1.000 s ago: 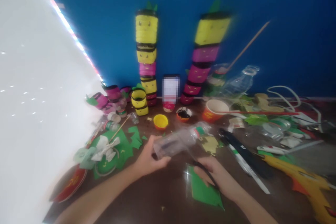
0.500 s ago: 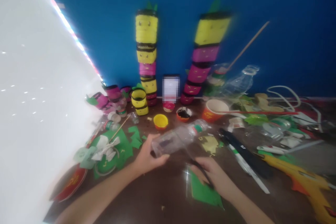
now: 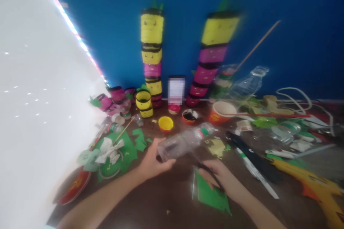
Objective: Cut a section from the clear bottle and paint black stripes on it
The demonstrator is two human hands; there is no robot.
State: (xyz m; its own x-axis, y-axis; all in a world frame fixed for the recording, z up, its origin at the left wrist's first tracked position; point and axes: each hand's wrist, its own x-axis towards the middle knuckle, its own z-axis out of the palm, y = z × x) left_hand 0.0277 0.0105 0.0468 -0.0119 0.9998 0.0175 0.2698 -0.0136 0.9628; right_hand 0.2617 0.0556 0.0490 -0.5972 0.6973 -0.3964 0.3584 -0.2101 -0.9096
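A clear plastic bottle (image 3: 179, 145) lies tilted in my left hand (image 3: 153, 164), its green-labelled neck pointing up and to the right. My left thumb and fingers are closed around the bottle's base end. My right hand (image 3: 221, 177) grips the black handles of a pair of scissors (image 3: 210, 172). The blades reach toward the bottle's lower side; blur hides whether they touch or cut it. Beneath my right hand, a green sheet (image 3: 212, 195) lies on the table next to a shiny clear strip.
Painted yellow and magenta container stacks (image 3: 152, 32) stand against the blue wall. Paint cups (image 3: 166, 124) and a paper cup (image 3: 221, 112) sit behind the bottle. A yellow glue gun (image 3: 309, 177), marker (image 3: 256, 171) and scraps are to the right. A red bowl (image 3: 73, 186) stands left.
The view has shifted very slightly. My right hand and the scissors have moved a little to the right, while my left hand keeps its hold on the bottle.
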